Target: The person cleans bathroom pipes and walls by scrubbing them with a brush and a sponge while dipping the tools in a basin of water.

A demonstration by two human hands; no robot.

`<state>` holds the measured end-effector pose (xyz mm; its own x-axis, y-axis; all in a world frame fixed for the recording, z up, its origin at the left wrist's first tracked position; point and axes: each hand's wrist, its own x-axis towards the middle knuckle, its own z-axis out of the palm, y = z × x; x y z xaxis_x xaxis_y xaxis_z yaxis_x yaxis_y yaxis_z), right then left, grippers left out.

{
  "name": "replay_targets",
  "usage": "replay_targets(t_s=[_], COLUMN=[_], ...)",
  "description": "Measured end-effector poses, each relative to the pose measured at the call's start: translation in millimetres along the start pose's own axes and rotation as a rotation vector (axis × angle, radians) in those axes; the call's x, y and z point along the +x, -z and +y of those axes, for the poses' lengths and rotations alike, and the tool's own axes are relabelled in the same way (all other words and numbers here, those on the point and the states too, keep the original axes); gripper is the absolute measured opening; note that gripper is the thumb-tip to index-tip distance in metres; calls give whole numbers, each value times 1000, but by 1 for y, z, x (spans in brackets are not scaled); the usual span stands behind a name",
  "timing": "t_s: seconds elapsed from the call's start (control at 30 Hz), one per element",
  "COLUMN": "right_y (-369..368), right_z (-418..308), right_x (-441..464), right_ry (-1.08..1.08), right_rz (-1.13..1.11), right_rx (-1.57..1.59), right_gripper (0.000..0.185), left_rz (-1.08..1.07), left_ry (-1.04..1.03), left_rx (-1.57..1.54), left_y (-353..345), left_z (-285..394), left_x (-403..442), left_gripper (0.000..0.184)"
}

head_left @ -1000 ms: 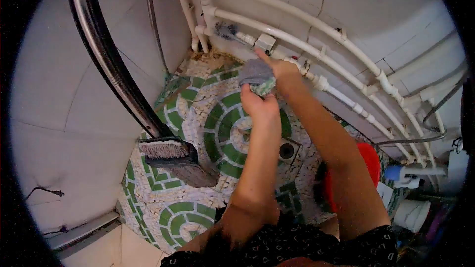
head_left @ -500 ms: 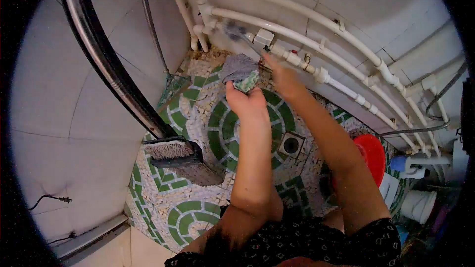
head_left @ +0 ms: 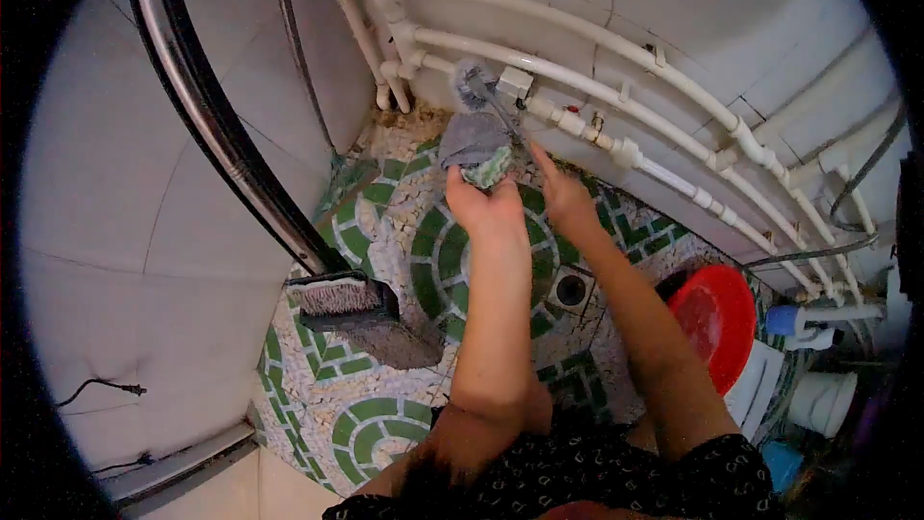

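Observation:
My left hand (head_left: 484, 207) is closed around a bunched grey cloth (head_left: 472, 140) and a green-and-white crumpled piece (head_left: 491, 169), perhaps another cloth or a scrubber. In my right hand (head_left: 568, 200) is the thin grey handle of a round-headed brush (head_left: 473, 84) that looks like a toilet brush. Its grey bristle head is just above the grey cloth, in front of the white pipes; I cannot tell whether it touches either. The grip end of the handle is hidden by my fingers.
White pipes (head_left: 549, 65) with valves run along the right wall. A long-handled mop or brush (head_left: 337, 297) leans against the left wall. A floor drain (head_left: 571, 290) lies near my right forearm. A red basin (head_left: 720, 323) and a white bucket (head_left: 823, 403) stand at the right.
My right hand has moved down and slightly right, bringing the brush head closer to the grey cloth. The left hand still holds the cloth, nearly in the same place.

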<state>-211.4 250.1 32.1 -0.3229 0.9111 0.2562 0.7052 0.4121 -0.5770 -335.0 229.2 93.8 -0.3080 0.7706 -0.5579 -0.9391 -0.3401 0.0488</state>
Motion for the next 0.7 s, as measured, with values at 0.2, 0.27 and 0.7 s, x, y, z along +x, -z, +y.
replay_targets(t_s=[0.2, 0.27, 0.7], right_y=[-50, -50, -64], right_z=[1, 11, -19], right_x=[53, 43, 20], right_ry=[-298, -96, -443], right_rz=[-45, -4, 46], right_rx=[1085, 711, 1298], right_gripper=[52, 51, 40], left_rz=[-43, -29, 27], left_ry=[17, -10, -32], left_rx=[-55, -10, 5], left_y=[8, 11, 0], left_z=[-5, -5, 6], left_x=[5, 4, -2], left_gripper=[33, 32, 30])
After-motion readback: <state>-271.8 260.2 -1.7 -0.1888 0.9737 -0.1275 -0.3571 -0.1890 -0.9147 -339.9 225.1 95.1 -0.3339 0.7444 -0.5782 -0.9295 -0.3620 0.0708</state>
